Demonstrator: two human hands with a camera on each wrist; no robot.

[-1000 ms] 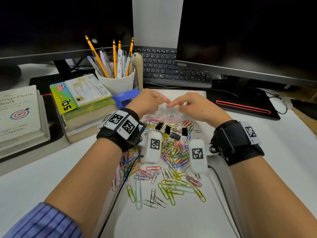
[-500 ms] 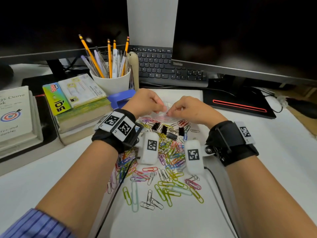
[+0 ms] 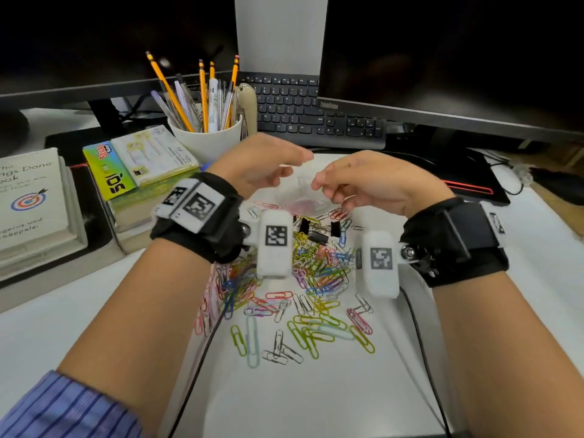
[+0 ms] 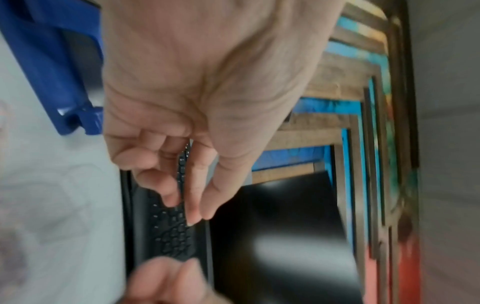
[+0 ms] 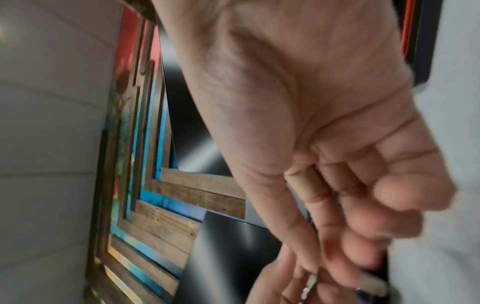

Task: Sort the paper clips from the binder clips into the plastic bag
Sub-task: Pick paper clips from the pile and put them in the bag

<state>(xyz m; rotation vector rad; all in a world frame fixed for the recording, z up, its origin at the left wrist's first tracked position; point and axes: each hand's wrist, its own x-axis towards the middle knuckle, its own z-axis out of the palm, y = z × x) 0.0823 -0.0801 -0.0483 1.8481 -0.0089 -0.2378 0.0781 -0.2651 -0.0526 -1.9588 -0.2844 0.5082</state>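
A heap of coloured paper clips lies on the white desk, with several black binder clips at its far edge. Just beyond and above them the clear plastic bag, with a few pink clips inside, shows blurred between my hands. My left hand is raised at the bag's left side, and in the left wrist view its thumb and index fingertips are pinched together. My right hand is at the bag's right side with curled fingers. The bag's edge in either pinch is too blurred to make out.
A white cup of pencils and pens and a stack of books stand at the left. Behind are a black keyboard, two dark monitors and a black pad with a red stripe. A blue stapler lies by the cup.
Both hands have risen off the desk and drawn a little apart, and the bag now hangs blurred between them.
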